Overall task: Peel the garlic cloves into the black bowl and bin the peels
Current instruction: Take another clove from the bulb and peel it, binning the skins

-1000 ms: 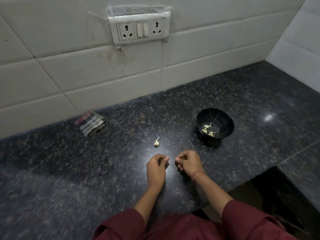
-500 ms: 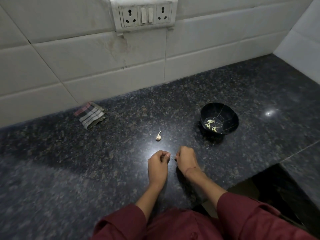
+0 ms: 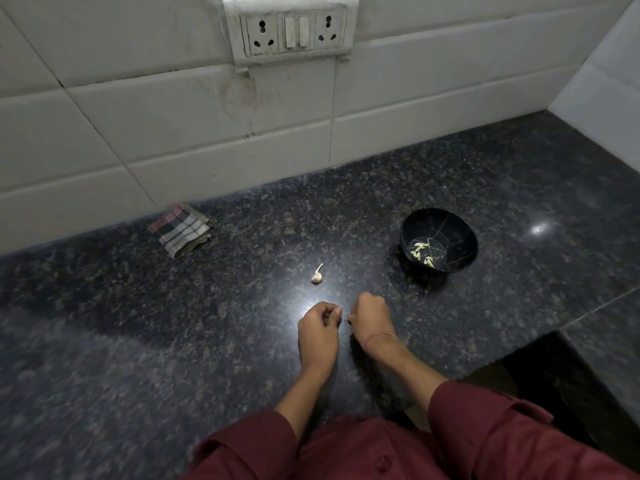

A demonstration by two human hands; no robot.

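One unpeeled garlic clove [image 3: 317, 274] lies on the dark speckled worktop [image 3: 138, 341], its thin tail pointing up and away from the person. It sits alone, apart from both hands and just beyond them.

Right of the clove and well apart from it stands the black bowl [image 3: 453, 226], which shows pale crack-like lines on its inner wall. A few peeled cloves [image 3: 423, 252] lie in a loose cluster on its bottom.

Nearer the person, the two hands are close together low over the worktop, not quite touching. The left hand [image 3: 318, 330] has its fingers curled in, with the thumb and fingertips brought together at the side facing the other hand. The right hand [image 3: 370, 315] is turned with its back to the camera, fingers folded under, and a thin thread band circles its wrist. Whether either grip holds a clove or a scrap of peel cannot be told, as the fingers hide whatever is inside.

Both forearms come out of dark red sleeves [image 3: 485, 420].

Far left, against the foot of the white tiled wall [image 3: 173, 126], lies a folded checked cloth [image 3: 181, 230]. High on the wall is a socket panel [image 3: 294, 29] with two outlets and switches between them.
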